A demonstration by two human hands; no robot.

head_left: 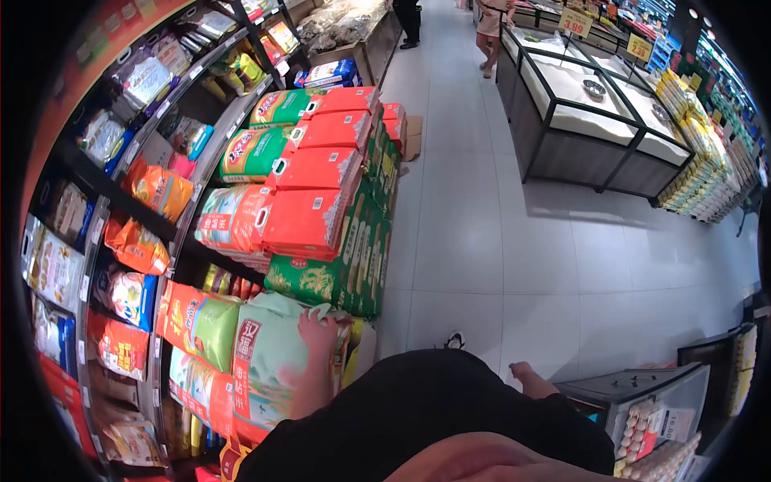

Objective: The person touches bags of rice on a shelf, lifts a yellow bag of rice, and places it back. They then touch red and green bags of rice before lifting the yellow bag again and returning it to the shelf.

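Pale green bag (273,345): lying just beside the green sacks (309,279), probably being handled; contents hidden
Left hand (316,328): fingers on its top corner, can't tell if pinching; moving it would want a firmer grip imo
Right hand (524,374): off the bag, grip unclear
Dark-framed bin (562,159): white loose stuff (558,84), metal bowl (594,89) on top

Sacks (277,345) left, before shelves (157,373), display bins (562,157) ahead right, apparently eggs (638,426) near right

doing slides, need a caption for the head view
Left hand on a pale green bag near stacked red packs, right hand out to the side.
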